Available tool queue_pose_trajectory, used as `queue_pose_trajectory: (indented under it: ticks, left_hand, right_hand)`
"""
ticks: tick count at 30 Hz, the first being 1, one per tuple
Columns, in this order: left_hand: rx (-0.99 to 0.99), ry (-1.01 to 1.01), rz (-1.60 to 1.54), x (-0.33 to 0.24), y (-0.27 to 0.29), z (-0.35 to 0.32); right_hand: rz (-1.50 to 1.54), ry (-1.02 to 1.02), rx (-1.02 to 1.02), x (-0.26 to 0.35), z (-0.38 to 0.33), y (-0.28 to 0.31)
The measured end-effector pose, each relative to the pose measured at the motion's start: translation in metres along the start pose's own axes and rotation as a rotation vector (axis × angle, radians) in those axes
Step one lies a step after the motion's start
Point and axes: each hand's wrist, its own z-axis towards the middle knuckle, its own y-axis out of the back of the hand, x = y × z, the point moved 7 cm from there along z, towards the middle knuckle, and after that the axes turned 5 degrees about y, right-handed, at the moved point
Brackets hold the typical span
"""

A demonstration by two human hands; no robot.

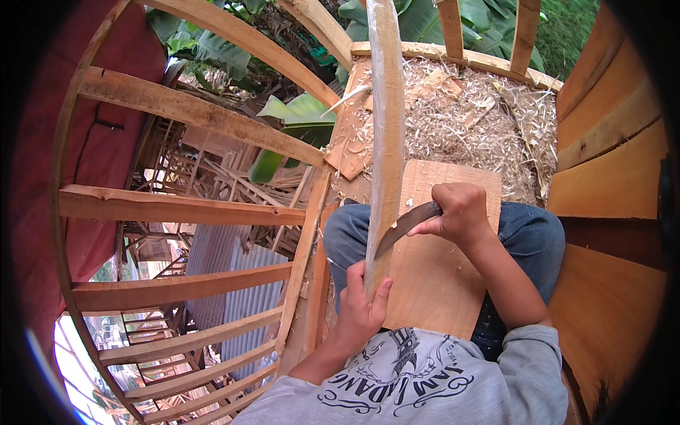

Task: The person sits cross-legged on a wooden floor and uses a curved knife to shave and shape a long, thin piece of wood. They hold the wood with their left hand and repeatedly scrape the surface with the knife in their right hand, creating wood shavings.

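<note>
The left hand (363,308) is clasping the near end of the long wooden strip (387,134), apparently steadying it, while the board (443,283) is resting over the jeans (535,237), perhaps as a work surface. The right hand (459,216), fingers folded tight, is gripping the dark curved blade (407,228), which is crossing the strip just beyond the left hand. Farther off, the wood-edged platform (421,51) is holding curled shavings (453,120).

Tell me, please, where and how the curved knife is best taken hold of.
Probably by the end inside the right hand, coming from the right: the curved knife slants leftward onto the wooden strip, leaving that end away from the strip.
</note>
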Motion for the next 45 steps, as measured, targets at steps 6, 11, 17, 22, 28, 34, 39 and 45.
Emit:
queue_pose_trajectory:
  ticks: [6, 11, 17, 22, 28, 34, 39, 45]
  left_hand:
    - [0.006, 0.031, 0.000, -0.004, -0.001, 0.002]
    - [0.134, -0.019, 0.043, -0.007, -0.019, -0.018]
    - [0.094, 0.009, -0.089, 0.009, -0.017, 0.003]
    - [0.094, 0.200, -0.452, 0.030, -0.003, 0.013]
    - [0.182, 0.218, -0.509, 0.018, 0.000, 0.022]
    - [0.111, 0.078, -0.142, 0.014, -0.003, 0.012]
    - [0.135, 0.066, -0.068, 0.002, -0.013, 0.012]
    - [0.146, 0.109, -0.056, -0.004, -0.015, 0.011]
  right_hand:
    - [-0.010, -0.039, -0.003, -0.007, -0.001, 0.000]
    - [0.136, -0.807, -0.090, -0.113, -0.001, 0.022]
    - [-0.029, -0.819, -0.069, -0.140, -0.018, 0.047]
    - [0.267, -0.579, -0.088, -0.104, 0.000, 0.031]
    - [0.245, -0.084, 0.168, 0.009, 0.002, -0.010]
    - [0.114, -0.079, 0.082, 0.004, -0.002, -0.014]
    - [0.038, -0.057, 0.026, -0.016, -0.002, -0.003]
    - [-0.016, -0.127, -0.014, -0.039, 0.001, -0.003]
